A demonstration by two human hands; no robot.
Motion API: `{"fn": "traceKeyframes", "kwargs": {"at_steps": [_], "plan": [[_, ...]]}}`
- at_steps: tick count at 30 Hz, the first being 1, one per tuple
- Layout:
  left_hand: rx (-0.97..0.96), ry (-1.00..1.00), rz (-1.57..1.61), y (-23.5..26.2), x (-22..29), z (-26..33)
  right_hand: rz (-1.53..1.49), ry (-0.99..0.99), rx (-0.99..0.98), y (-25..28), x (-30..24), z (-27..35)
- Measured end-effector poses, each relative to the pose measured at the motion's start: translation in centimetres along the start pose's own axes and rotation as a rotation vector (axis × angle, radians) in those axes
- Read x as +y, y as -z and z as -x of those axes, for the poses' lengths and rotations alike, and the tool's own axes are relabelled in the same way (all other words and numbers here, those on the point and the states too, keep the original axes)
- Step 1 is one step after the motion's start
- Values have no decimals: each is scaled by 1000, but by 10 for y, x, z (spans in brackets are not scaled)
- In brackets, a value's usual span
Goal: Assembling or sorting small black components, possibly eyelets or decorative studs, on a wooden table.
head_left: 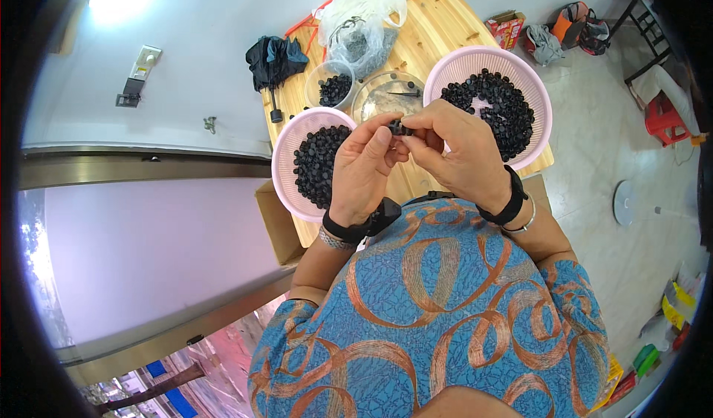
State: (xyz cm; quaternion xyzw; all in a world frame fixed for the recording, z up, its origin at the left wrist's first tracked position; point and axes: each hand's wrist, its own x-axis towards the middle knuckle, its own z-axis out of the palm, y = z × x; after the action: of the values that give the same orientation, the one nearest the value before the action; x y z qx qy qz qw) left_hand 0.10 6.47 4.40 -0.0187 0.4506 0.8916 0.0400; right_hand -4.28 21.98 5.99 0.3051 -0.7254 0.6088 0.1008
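Observation:
Between the fingertips of both hands is a small black round part (399,128), partly covered by the fingers. My left hand (362,162) pinches it from the left. My right hand (459,151) grips it from the right with thumb and forefinger. Left of my left hand stands a pink basket (281,167) filled with small black parts (315,167). A larger pink basket (541,99) beyond my right hand holds more small black parts (509,110). Behind the hands lies a round clear tray (371,108) with a dark pointed tool (405,93) on it.
A clear tub (312,84) of black parts stands behind the left basket. Clear plastic bags (364,39) and a folded black umbrella (273,63) lie at the back of the wooden table (438,17). A wall and window ledge run along the left; a red stool (665,119) stands far right.

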Motion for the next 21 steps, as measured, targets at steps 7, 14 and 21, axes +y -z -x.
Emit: {"fn": "traceKeyframes", "kwargs": {"at_steps": [7, 14, 21], "plan": [[27, -104, -189, -1, -2, 1, 89, 4, -38, 2, 1, 2], [42, -116, -199, -3, -3, 2, -2, -105, -26, 0, -4, 4], [9, -136, -271, 3, -3, 3, 43, -39, -38, 3, -3, 2]]}}
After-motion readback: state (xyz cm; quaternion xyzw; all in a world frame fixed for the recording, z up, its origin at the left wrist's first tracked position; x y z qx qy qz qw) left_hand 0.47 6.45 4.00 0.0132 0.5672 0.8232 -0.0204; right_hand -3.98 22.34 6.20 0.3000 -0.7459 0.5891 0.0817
